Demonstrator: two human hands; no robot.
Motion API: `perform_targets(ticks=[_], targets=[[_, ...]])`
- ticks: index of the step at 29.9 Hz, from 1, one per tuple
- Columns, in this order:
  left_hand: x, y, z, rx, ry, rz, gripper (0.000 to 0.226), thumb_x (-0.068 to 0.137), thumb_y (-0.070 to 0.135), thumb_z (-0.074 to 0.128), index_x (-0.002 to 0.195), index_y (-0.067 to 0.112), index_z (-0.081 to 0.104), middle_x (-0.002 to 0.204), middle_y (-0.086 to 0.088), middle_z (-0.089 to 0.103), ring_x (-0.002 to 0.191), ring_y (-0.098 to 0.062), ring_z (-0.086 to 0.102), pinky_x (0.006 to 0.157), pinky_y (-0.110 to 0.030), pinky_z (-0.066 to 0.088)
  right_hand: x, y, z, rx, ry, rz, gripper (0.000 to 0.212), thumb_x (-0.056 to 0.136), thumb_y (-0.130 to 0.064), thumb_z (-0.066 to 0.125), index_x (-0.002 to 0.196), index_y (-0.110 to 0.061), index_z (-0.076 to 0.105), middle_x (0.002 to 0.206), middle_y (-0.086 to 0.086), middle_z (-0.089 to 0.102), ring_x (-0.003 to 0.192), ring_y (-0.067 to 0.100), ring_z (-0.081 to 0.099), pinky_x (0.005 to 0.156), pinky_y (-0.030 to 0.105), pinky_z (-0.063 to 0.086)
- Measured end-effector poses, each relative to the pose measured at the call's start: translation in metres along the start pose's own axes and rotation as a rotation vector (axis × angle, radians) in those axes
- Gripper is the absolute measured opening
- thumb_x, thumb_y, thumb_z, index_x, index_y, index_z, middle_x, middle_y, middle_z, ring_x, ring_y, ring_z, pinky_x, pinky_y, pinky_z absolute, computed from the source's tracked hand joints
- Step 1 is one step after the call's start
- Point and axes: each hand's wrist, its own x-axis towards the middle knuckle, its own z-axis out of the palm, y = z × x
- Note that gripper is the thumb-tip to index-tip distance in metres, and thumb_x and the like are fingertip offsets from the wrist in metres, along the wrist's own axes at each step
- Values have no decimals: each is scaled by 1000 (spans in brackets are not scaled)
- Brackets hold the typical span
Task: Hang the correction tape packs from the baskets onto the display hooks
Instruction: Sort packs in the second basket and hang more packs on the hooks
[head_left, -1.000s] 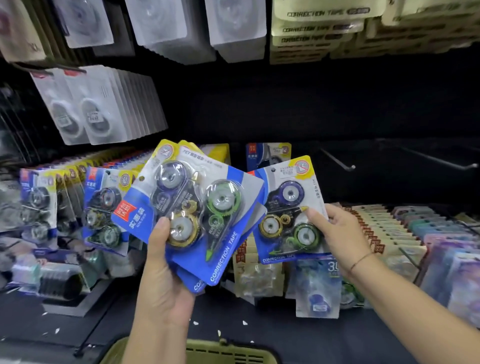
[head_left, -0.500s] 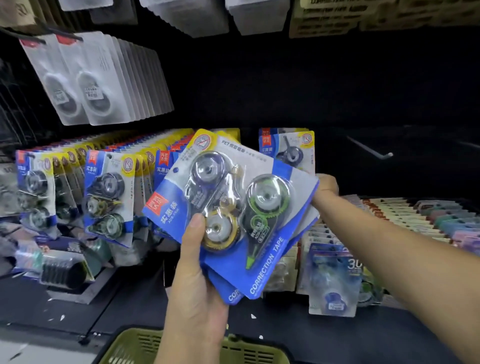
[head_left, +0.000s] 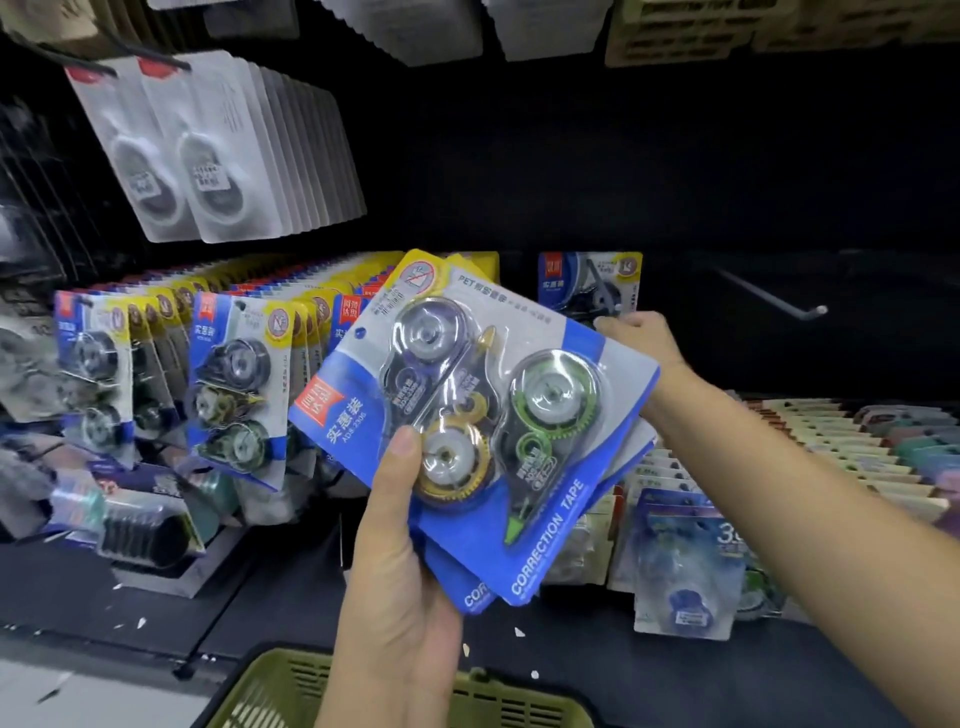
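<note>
My left hand (head_left: 395, 571) grips a fanned stack of blue correction tape packs (head_left: 467, 415) by its lower edge, thumb on the front blister. The top pack holds three tape rollers: dark, yellow and green. Behind the stack, my right hand (head_left: 641, 338) reaches to the back wall and pinches the lower corner of a single correction tape pack (head_left: 589, 280) that hangs there upright. Most of my right fingers are hidden behind the stack. Full rows of the same packs (head_left: 234, 384) hang to the left.
A bare metal hook (head_left: 769, 296) juts out to the right of the single pack. A green plastic basket (head_left: 291, 691) sits below my hands. White blister packs (head_left: 208, 156) hang above left. Pastel packs (head_left: 831, 441) line the lower right shelf.
My right hand has carried its pack away from the stack and back to the wall, where it now hangs. My left hand has raised the stack closer to the camera.
</note>
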Motion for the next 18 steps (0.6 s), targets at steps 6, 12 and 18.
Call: perform_targets(ticks=[6,12,18], targets=[[-4,-1,4,39,110,-11,77,55,44,95,126,25,71,129,-10,69,118,-31,67,113,-58,39,-103,-44,-55,89,-210,-270,16,93,-34,57,101,-22,64,97,-3,75,92,10,71,74,27,56],[-10,-10,14,87,196,-56,65,70,35,73,132,16,64,124,-12,72,116,-33,68,111,-57,43,-156,-56,-52,-394,-322,-335,51,62,-64,70,101,-31,61,93,-10,69,81,2,66,72,19,54],[-16,-16,23,140,248,-48,71,65,30,87,128,10,63,122,-17,72,99,-28,74,91,-45,55,-161,-38,-51,-428,-252,-297,54,54,-57,84,92,-31,56,89,-6,69,75,13,69,68,44,60]])
